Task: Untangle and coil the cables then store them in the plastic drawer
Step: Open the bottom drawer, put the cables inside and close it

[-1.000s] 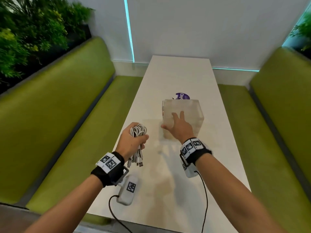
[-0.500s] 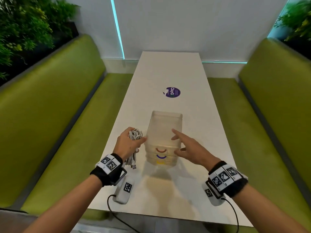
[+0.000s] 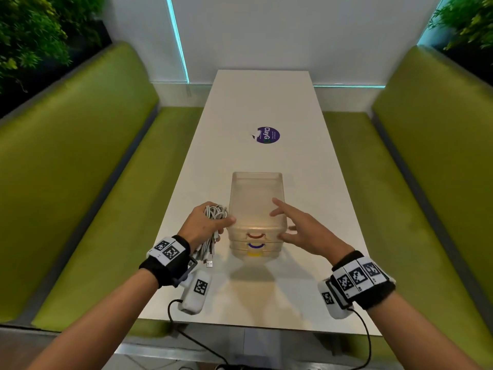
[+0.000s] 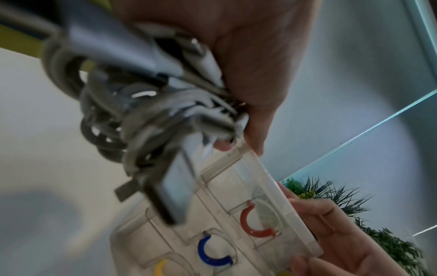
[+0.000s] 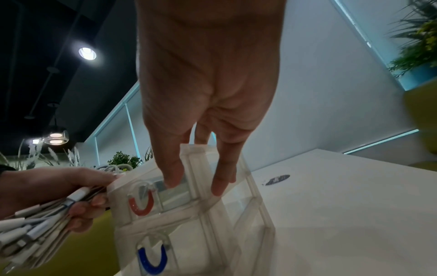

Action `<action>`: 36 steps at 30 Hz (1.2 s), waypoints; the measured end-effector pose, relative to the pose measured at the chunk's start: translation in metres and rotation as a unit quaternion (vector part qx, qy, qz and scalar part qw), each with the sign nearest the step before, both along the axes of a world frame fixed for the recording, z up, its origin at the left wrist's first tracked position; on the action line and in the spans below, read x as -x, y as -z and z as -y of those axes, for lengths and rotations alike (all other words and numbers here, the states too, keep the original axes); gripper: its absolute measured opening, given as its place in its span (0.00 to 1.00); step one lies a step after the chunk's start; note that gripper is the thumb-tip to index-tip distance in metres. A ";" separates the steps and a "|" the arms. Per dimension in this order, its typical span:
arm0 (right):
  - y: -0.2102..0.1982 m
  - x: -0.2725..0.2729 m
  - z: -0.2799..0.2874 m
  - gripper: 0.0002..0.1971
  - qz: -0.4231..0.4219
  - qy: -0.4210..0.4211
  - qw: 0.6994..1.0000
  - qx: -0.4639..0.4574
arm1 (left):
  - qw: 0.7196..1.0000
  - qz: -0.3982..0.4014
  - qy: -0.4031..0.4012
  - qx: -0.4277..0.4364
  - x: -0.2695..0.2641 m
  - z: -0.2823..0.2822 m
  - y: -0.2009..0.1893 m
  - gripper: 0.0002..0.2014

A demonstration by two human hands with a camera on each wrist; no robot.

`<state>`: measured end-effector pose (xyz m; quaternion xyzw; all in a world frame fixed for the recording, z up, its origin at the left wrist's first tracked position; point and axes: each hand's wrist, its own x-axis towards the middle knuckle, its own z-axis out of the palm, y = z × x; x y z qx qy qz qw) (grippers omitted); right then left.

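right hand (image 5: 208, 104) fingertips on clear drawer unit (image 5: 194, 211), left hand (image 5: 54, 188) gripping white cables (image 5: 33, 229)

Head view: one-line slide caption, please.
Left hand grips coiled cables beside the closed drawer unit; right hand steadies its side.

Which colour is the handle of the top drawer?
Red: the top drawer's handle shows best in the right wrist view.

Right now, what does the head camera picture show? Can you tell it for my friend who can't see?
A left hand holds a bundle of white cables beside a clear plastic drawer box on a white table. The open right hand touches the box's other side. Its three closed drawers have red, blue and yellow handles; green benches line both sides.
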<state>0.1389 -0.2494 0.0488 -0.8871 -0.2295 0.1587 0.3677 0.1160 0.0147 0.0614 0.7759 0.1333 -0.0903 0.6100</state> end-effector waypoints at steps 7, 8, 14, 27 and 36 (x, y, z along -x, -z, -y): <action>0.029 0.075 -0.043 0.15 0.112 0.091 0.989 0.036 | 0.999 -0.025 0.004 0.033 -0.003 -0.002 0.001 0.15; 0.041 0.079 -0.051 0.17 0.031 0.058 0.993 0.099 | 0.999 -0.027 0.004 0.038 -0.003 -0.001 0.002 0.15; 0.080 0.065 -0.076 0.24 -0.022 0.023 0.967 0.253 | 0.998 -0.036 -0.001 0.049 -0.003 -0.001 0.003 0.14; 0.048 0.107 -0.057 0.16 -0.043 -0.054 0.959 0.275 | 0.996 -0.042 -0.024 0.073 0.001 0.004 0.005 0.14; 0.051 0.108 -0.056 0.12 0.009 -0.022 0.971 0.238 | 0.996 -0.042 -0.024 0.072 0.004 0.006 0.004 0.13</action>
